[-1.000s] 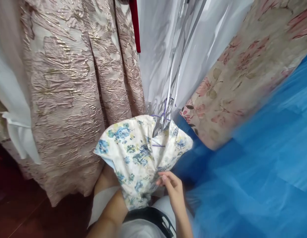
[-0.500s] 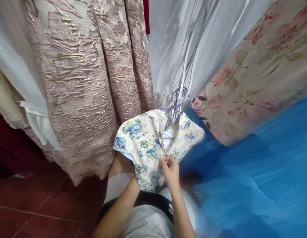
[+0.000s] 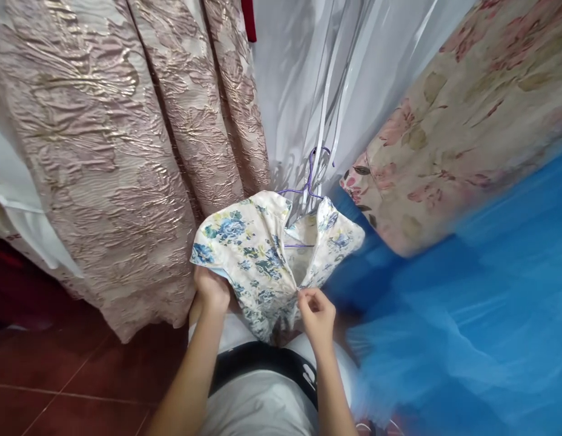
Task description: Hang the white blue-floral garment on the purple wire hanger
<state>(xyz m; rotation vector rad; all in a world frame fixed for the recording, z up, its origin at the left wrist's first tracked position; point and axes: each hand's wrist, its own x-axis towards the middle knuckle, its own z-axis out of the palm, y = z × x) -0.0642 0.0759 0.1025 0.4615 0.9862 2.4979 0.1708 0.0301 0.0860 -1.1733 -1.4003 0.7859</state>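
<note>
A short-sleeved floral top point(image 3: 258, 266), cream with blue flowers, hangs on a purple hanger point(image 3: 309, 172) in front of me. Its collar stands apart, and a V-shaped opening runs down the front. At the bottom of that opening my right hand point(image 3: 318, 315) is closed in a pinch on the fabric edge. Whether a small fastener is between the fingertips, I cannot tell. My left hand point(image 3: 212, 292) is beneath the sleeve at the top's left side; the sleeve and blur hide its fingers.
Pink and gold brocade garments point(image 3: 99, 151) hang close on the left. White cloth with ribbons point(image 3: 290, 85) hangs behind the hanger. To the right are a beige floral garment point(image 3: 444, 139) and blue tulle point(image 3: 467, 315). Red floor tiles point(image 3: 81, 381) show at lower left.
My left hand has come out from behind the lower part of the top to beneath its left sleeve. The front opening is spread wider. My right hand keeps its pinch.
</note>
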